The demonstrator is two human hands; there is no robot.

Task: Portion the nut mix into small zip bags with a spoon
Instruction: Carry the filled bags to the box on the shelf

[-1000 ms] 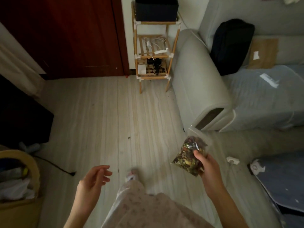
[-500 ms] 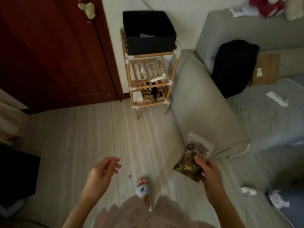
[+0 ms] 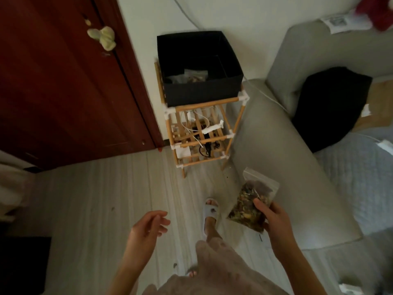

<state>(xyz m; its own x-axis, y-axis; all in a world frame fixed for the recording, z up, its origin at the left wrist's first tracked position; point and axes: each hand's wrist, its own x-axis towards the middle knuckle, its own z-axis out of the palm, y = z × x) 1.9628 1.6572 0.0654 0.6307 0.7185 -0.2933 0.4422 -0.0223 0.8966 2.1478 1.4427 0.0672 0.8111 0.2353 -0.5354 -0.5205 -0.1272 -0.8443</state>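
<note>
Black box tops the bamboo shelf we face, wedged between red door and grey sofa; pale floor lies open to our left. Our right hand pinches the filled zip bag by its lower edge; left hand hangs loose, holding nothing.

bare floor open ahead, wooden rack with black box beyond, sofa arm close on right
</note>
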